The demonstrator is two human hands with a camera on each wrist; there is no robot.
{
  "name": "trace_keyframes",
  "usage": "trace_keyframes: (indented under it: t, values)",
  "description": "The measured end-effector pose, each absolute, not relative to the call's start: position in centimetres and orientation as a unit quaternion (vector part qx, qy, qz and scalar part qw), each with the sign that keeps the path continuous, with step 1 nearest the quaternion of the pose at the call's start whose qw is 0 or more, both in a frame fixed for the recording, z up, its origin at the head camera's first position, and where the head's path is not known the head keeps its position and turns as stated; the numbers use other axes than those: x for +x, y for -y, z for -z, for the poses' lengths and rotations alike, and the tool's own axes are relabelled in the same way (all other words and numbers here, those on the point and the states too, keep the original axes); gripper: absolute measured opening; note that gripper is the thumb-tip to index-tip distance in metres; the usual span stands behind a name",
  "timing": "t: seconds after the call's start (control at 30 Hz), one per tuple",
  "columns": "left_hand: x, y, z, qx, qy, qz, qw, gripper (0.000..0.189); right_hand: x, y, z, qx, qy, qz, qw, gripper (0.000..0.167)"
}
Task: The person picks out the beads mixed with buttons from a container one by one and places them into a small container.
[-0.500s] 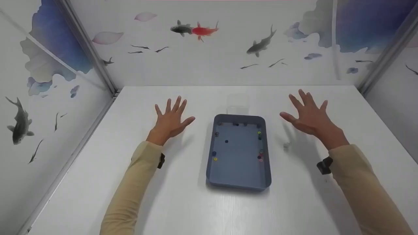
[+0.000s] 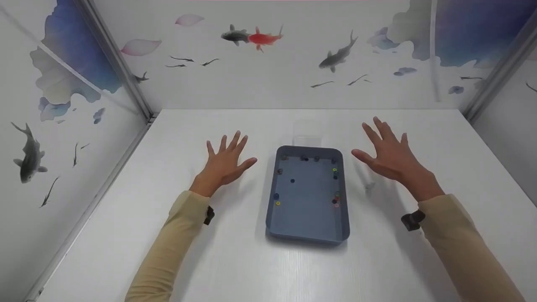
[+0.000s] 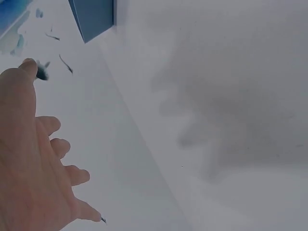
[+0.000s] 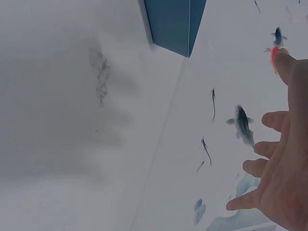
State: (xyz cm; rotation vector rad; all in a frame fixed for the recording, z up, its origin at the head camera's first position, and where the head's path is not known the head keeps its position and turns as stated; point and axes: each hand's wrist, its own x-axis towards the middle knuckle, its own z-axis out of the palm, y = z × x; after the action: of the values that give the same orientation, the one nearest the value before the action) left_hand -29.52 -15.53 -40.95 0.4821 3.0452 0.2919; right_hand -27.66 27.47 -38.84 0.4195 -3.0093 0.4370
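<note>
My left hand (image 2: 224,165) hovers over the table left of a blue-grey rectangular tray (image 2: 306,220), its fingers spread and holding nothing. On the other side, my right hand (image 2: 392,157) is likewise raised with spread fingers, apart from the tray. Inside the tray lie several small round bead-like pieces, mostly along the walls, including a yellow one (image 2: 278,203) and a dark one (image 2: 292,180) further in. Both wrist views catch a corner of the tray (image 3: 96,19), with the left thumb (image 3: 30,67) and the right thumb (image 4: 285,62) extended.
Behind the tray stands a clear transparent box (image 2: 307,133). A small see-through item (image 2: 369,187) lies on the white table (image 2: 235,260) below my right hand. Walls printed with fish (image 2: 337,54) border the back and sides.
My left hand has shifted slightly right and nearer to me. The right hand has drifted a little left, toward the tray. The tray and its pieces stay put.
</note>
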Motion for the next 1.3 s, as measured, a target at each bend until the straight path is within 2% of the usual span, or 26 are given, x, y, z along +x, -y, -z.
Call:
trace_keyframes:
  t: [0.83, 1.3]
  values:
    - [-25.2, 14.3, 43.0, 0.153, -0.965, -0.205, 0.061, 0.081, -25.1, -23.0, 40.2, 0.189, 0.958, -0.211, 0.047, 0.081]
    - [-23.0, 13.0, 43.6, 0.128, -0.931, -0.324, 0.109, 0.078, -24.2, -21.2, 40.7, 0.202, 0.932, -0.301, 0.003, 0.082]
